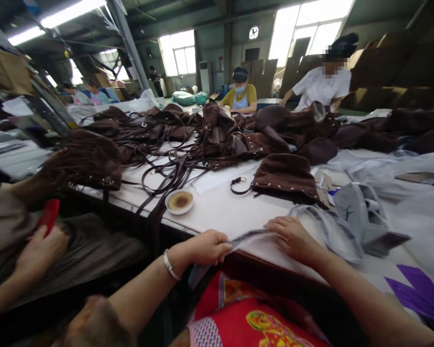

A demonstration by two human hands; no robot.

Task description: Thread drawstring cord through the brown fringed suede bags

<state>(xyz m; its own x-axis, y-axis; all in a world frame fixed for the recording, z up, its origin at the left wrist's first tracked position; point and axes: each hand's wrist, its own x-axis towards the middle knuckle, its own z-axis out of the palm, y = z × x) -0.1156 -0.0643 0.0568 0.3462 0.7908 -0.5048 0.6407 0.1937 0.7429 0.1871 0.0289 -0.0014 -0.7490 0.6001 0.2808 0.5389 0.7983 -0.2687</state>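
Observation:
My left hand [210, 246], with a silver bangle at the wrist, is closed on one end of a strip of clear plastic film [251, 235]. The film stretches over the table's front edge to my right hand [297, 240], whose fingers are bent over its other end; their grip is partly hidden. A loose piece of the film hangs below my left hand. Beyond my hands lies a dark brown drawstring bag [285, 176] with metal eyelets and a buckled strap. A small white dish [180, 201] with brownish contents sits to the left.
Piled brown bags [217, 135] and straps stretch across the white table [224, 207]. To the right stand a grey tape dispenser [365, 217], crumpled clear plastic [394, 168] and purple pieces [419, 289]. At left, a co-worker's hand [43, 250] holds a red object [49, 216]. More people work behind.

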